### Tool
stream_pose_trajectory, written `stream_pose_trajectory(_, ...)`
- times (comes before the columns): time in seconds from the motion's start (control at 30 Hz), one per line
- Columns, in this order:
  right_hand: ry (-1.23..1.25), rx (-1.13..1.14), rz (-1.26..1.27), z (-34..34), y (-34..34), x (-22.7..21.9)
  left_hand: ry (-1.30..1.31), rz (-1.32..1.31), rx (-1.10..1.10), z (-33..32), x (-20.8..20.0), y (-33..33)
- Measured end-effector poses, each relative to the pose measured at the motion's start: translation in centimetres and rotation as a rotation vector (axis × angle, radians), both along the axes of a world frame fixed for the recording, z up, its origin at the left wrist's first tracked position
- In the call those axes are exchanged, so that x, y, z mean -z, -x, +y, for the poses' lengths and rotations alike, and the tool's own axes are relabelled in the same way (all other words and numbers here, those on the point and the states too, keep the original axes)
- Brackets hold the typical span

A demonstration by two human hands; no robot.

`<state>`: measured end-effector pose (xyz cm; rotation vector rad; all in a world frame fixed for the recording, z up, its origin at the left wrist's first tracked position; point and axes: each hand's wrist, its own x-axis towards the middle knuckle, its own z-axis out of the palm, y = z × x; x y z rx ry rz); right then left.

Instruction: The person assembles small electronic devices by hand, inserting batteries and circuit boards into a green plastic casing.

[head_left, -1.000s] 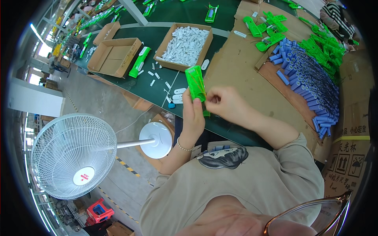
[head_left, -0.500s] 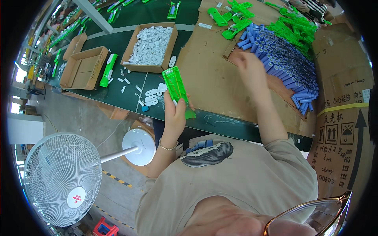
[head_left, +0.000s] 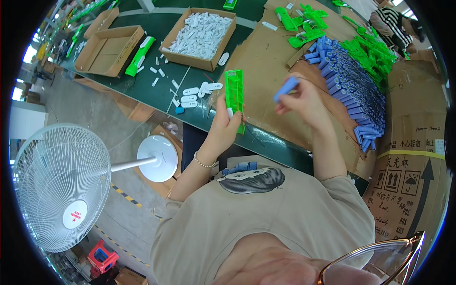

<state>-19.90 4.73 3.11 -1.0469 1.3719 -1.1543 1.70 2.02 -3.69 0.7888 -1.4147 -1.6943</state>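
My left hand (head_left: 223, 123) is closed around the lower part of a long green plastic housing (head_left: 233, 89), held upright with its hollow, ribbed inside showing. A thin wire runs along the housing's inside. Between the fingers and thumb of my right hand (head_left: 306, 102) is a blue cylindrical battery cell (head_left: 286, 89), tilted and a short way right of the housing, not touching it. Many more blue cells (head_left: 354, 90) lie stacked in a heap on cardboard beyond my right hand.
Green housings with wires (head_left: 365, 52) lie beyond the cells. A carton (head_left: 187, 58) of small white parts and a shallow carton (head_left: 95, 71) stand at the left. White oval pieces (head_left: 190, 98) lie near the table edge. A tall box (head_left: 408, 142) stands right, a fan (head_left: 61, 185) left.
My right hand has come back from the heap toward the housing, now with a blue cell in it. The housing in my left hand has turned more upright. The whole view has shifted.
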Motion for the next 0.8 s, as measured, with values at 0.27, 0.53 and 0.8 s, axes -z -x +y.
stream_pose_trajectory(0.27,0.177,-0.152,0.203,-0.8,-6.4,1.4,0.293,-0.252,-0.025,0.3,-0.2,-0.4)
stream_pose_trajectory(0.53,0.554,-0.020,0.763,-1.0,-8.4,1.9,0.200,-0.192,-0.010,0.2,0.8,-1.3)
stream_pose_trajectory(0.8,0.297,0.047,0.220,-2.1,-10.2,1.5,0.058,-0.056,0.090,0.2,-0.2,-3.3)
